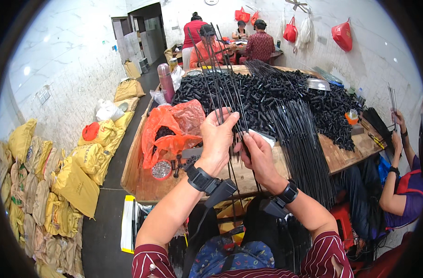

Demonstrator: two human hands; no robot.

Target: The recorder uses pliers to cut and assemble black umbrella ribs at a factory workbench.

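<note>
Nearest is the blue patterned cloth (255, 255) on the person's lap; above it, both hands are closed on thin black rods (226, 81); the left hand (218, 134) grips them with thumb and fingers, and the right hand (257, 153) pinches them a bit lower and to the right; two grips likely stop such long, thin rods from tipping; they stand almost straight up, spread at the top, with their low ends hanging past the near edge of the table (142, 180), maybe because there is more room there.

On the near left of the table, a round red tub (161, 169) holds small shiny bits, perhaps so they do not roll off; just beside it lie a few black pieces (176, 167); behind it, an open red plastic bag (186, 116) has dark bits inside; on the right, a big bunch of black rods (304, 153) lies side by side, pointing at the person, which looks easy to reach.

Farther back is a wide heap of short black tubes (262, 92); a metal bowl (317, 84) sits on it, to the far right; a pink flask (165, 81) stands at the far left, maybe to be out of the way.
</note>
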